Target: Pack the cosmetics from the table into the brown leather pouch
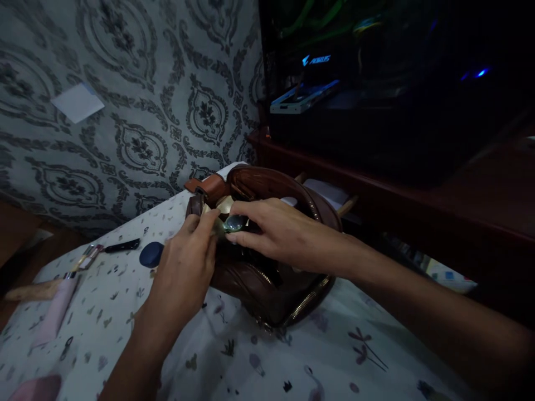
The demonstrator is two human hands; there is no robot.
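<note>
A brown leather bag (pixel 267 289) with a gold zip lies open on a floral sheet. Over its mouth, my left hand (pixel 186 267) and my right hand (pixel 271 228) meet, both pinching a small round shiny object (pixel 233 223) with a gold rim. My left thumb and fingers press on its left side. The fingers of my right hand curl over its top and right side. The bag's inside is mostly hidden by my hands.
On the sheet (pixel 234 356) to the left lie a dark blue round case (pixel 151 253), a black pencil-like stick (pixel 122 245), a pink tube (pixel 56 312) and a brush. A dark wooden shelf (pixel 376 189) with a lit computer case stands behind.
</note>
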